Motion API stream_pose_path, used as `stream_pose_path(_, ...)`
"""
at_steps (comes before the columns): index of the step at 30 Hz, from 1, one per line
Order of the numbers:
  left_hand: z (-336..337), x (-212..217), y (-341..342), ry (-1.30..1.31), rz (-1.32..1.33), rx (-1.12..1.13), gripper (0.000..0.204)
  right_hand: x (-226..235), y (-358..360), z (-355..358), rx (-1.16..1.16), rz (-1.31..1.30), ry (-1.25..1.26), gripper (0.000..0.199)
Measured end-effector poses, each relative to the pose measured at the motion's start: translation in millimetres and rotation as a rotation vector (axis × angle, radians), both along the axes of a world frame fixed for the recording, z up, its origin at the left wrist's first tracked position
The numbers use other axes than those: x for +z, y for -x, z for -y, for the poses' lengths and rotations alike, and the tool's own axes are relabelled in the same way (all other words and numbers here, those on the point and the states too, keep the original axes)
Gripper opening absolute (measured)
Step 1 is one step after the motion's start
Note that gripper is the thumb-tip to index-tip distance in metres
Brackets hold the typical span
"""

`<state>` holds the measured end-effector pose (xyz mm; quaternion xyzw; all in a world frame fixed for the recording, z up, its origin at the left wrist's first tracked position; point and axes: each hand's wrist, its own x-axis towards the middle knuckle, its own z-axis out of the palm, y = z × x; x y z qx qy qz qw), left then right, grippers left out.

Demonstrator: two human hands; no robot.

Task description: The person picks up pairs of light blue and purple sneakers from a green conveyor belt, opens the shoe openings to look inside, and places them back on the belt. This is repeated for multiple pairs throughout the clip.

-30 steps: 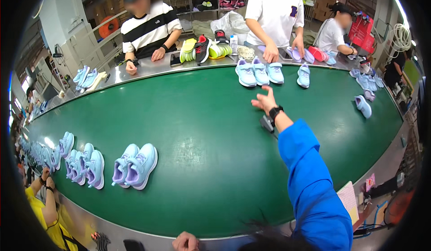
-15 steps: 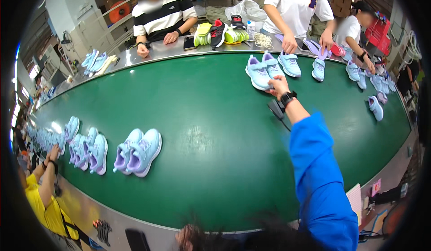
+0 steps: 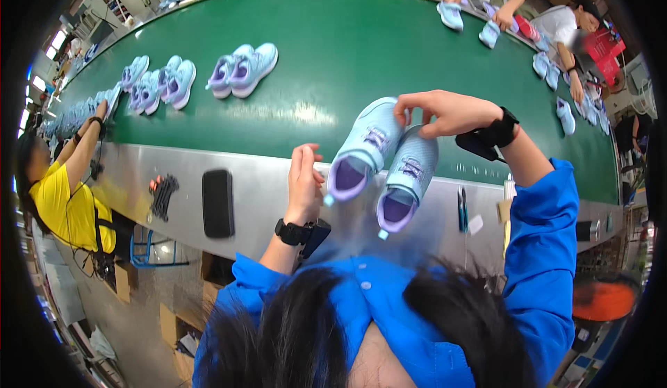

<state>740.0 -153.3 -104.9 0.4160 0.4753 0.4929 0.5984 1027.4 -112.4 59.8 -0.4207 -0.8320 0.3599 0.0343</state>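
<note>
A pair of light blue sneakers with lilac linings hangs over the near edge of the green belt, toes pointing away from me. My right hand (image 3: pixel 455 110) grips the pair by the toes, thumb and fingers around the left sneaker (image 3: pixel 372 134) and the right sneaker (image 3: pixel 415 162). Both are tilted, with their heel tabs toward me. Beside the left sneaker's heel, my left hand (image 3: pixel 303 183) is raised with its fingers stretched out and holds nothing.
More light blue sneakers (image 3: pixel 243 72) stand on the green belt (image 3: pixel 313 34) at the left. A black case (image 3: pixel 218 204), black straps (image 3: pixel 163 197) and tweezer-like tools (image 3: pixel 463 209) lie along the metal ledge (image 3: pixel 271 172). Co-workers handle sneakers at the far right and left.
My right hand has brought the pair of sneakers from the belt's far side to in front of me. My left hand has come into view. The view has tilted downward.
</note>
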Motion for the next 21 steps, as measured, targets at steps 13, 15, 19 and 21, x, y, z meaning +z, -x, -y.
stream_pose_path(13, 108.8, -0.4, 31.1, -0.014, -0.625, -0.54, 0.075, -141.9, 26.7, 212.7, -0.66, -0.452, 0.452, 0.077)
stream_pose_path(15, 113.8, -10.0, 17.4, -0.194, -0.771, -0.486, 0.079, -168.0, 43.2, 224.2, -0.795, -0.57, 0.308, 0.083)
stream_pose_path(19, 103.3, -39.0, 11.4, -0.175, -0.621, -0.464, 0.081, -178.8, 54.3, 216.2, -0.988, -0.623, 0.304, 0.074)
stream_pose_path(21, 96.5, -35.9, 17.3, -0.048, -0.521, -0.501, 0.074, -189.4, 51.6, 218.6, -1.031, -0.636, 0.261, 0.066)
